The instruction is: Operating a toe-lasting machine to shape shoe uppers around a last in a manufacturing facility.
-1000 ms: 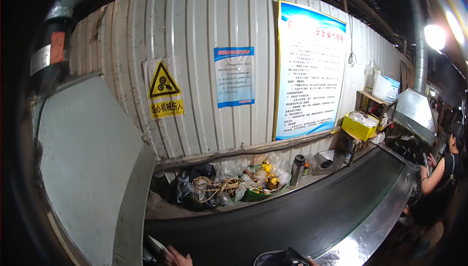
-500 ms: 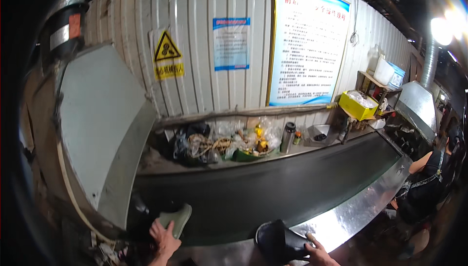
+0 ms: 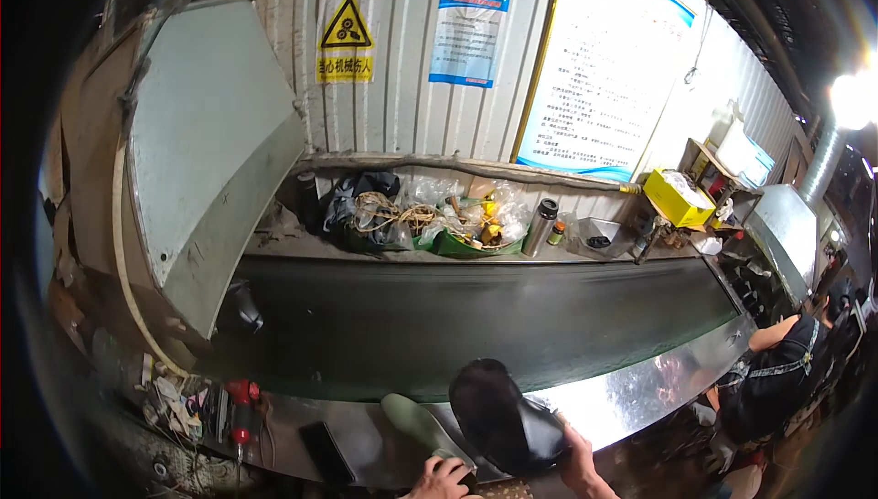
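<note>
Near the bottom edge, my left hand [image 3: 444, 479] has its fingers closed around one end of a pale green, sole-shaped piece [image 3: 409, 418], which slants up and away to the left. Beside it, my right hand [image 3: 578, 461] grips the near end of a black shoe [image 3: 498, 421], with the thumb along its side. The shoe's broad end points away from me. Both pieces are above the shiny metal ledge [image 3: 366, 417] of the bench, close together; I cannot tell whether they touch.
Beyond the ledge runs a dark conveyor belt [image 3: 412, 316], carrying a small dark item [image 3: 242, 305] at left. A black phone [image 3: 326, 453] and a red-handled tool [image 3: 242, 398] lie near me. Bags [image 3: 457, 225] and a flask [image 3: 541, 227] line the back. A person [image 3: 777, 362] works at right.
My left hand has brought the pale green piece from over the belt's left end rightward and nearer, next to the shoe. The black shoe has tilted up slightly. My view has shifted downward.
</note>
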The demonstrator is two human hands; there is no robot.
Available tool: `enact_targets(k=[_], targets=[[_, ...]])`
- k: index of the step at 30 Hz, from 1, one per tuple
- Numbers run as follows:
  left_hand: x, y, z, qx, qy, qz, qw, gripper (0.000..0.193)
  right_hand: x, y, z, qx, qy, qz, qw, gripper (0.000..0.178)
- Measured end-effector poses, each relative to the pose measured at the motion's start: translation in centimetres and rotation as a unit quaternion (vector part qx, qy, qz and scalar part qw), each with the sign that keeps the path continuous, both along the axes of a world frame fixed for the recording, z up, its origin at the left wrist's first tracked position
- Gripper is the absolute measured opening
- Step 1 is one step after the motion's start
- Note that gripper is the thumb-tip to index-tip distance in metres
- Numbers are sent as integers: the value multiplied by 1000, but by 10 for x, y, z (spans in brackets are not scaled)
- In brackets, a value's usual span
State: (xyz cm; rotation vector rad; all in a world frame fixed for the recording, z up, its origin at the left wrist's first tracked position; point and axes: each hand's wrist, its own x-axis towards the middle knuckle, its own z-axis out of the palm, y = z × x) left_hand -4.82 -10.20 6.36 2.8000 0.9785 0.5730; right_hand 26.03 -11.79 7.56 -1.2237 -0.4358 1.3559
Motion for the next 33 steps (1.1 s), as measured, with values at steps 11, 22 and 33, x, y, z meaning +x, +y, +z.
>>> enact_targets(k=[11, 22, 33], targets=[[-75, 129, -56, -508, -331, 413, 680, 34, -101, -39, -22, 418, -626, 317, 577, 73], [-57, 117, -93, -310, -268, 506, 759, 36, -122, -31, -39, -172, 117, 108, 972, 46], [20, 78, -48, -391, -106, 559, 724, 82, -42, -51, -28, 69, -357, 521, 772, 103]])
